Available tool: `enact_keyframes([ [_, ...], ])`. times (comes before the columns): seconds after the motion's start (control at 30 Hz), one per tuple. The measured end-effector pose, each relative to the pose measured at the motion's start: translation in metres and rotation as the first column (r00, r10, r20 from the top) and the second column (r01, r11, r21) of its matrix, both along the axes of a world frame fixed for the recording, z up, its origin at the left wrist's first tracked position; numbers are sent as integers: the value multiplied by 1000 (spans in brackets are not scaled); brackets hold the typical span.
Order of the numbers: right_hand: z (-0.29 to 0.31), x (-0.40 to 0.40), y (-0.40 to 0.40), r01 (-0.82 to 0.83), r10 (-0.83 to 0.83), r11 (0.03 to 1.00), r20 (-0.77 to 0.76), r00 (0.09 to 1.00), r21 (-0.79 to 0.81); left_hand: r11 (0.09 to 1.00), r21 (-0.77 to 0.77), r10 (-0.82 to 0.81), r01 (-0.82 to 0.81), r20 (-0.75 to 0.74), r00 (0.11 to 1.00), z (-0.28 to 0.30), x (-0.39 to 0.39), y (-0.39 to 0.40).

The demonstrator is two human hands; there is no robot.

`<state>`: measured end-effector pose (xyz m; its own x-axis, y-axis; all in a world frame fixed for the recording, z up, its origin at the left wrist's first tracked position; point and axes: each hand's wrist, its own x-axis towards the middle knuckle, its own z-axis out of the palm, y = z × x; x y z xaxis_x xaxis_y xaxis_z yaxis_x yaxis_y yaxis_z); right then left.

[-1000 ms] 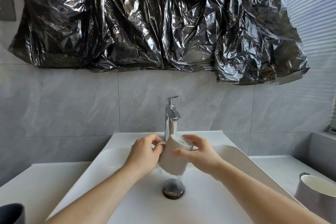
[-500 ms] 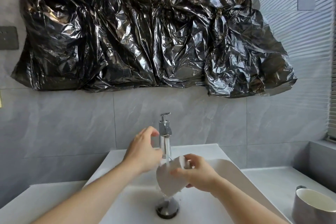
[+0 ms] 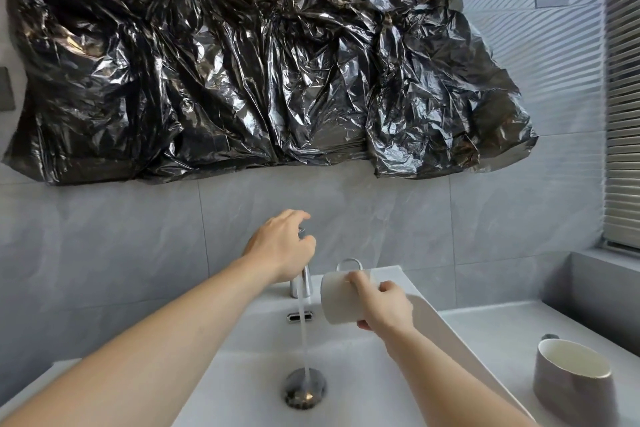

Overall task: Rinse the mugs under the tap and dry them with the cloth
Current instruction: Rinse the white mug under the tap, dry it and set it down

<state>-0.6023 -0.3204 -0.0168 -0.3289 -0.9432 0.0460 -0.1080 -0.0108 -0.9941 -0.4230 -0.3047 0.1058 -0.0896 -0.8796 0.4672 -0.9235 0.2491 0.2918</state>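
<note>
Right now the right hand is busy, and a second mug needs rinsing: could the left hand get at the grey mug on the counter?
Probably not easily: the left hand is on the tap, and the grey mug stands far right, beyond the right hand holding the white mug.

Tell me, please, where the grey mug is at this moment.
The grey mug stands upright on the counter at the lower right of the head view, right of the sink and apart from the white mug in the right hand.

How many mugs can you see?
2: a white mug held in the right hand beside the running water, and a grey mug on the counter. Others may be out of view.
</note>
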Motion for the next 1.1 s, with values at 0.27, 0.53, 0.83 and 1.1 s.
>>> enact_keyframes([
  [0.27, 3, 0, 9, 60, -65, 998, -225, 972, -27, 997, 64, 22, -30, 119, 993, -2, 0, 9],
  [0.53, 8, 1, 20, 22, -15, 999, -186, 982, 35, 993, -78, -76, 87, 130, 989, -31, 19, 46],
  [0.83, 23, -13, 72, -439, 370, 849, 263, 891, 295, 939, 11, -340, 344, 187, 922, -78, 71, 112],
  [1.1, 13, -19, 89, -773, 654, 509, 414, 634, 378, 910, 62, -413, 410, 43, 910, -87, 57, 108],
])
